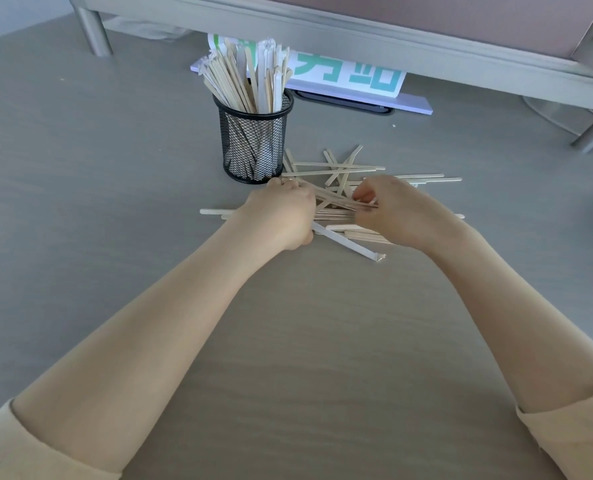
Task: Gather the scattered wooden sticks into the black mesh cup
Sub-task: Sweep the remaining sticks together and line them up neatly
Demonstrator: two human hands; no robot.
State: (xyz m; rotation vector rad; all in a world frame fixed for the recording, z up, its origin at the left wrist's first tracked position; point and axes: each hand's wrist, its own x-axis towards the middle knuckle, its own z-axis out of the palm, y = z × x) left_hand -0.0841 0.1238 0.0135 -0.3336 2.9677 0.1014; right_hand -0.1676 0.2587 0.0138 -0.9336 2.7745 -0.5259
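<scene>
Grey counter (pixel 80 202), wood-grain look, w/ a metal shelf frame (pixel 322 32) across the back and a white sign w/ teal print (pixel 350 77) lying under it. Head view only.

Black mesh cup (pixel 256 140) stands upright at centre-back, already packed w/ sticks, some paper-wrapped, fanning out above the rim. Loose wooden sticks (pixel 343 171) lie in a crisscross pile just right of the cup base and toward the person; a few poke out left past the left wrist. One paper-wrapped stick (pixel 347 242) lies diagonal at the near edge of the pile.

Left hand (pixel 281 213) is curled closed, knuckles up, fingers wrapped on a bunch of sticks, fingertips near the cup base. Right hand (pixel 392 209) also curled, thumb and fingers pinched on the other end of the same bunch. Bunch is held roughly level between both hands, over the pile. Both forearms bare, beige sleeves (pixel 28 448) pushed up at bottom corners.
</scene>
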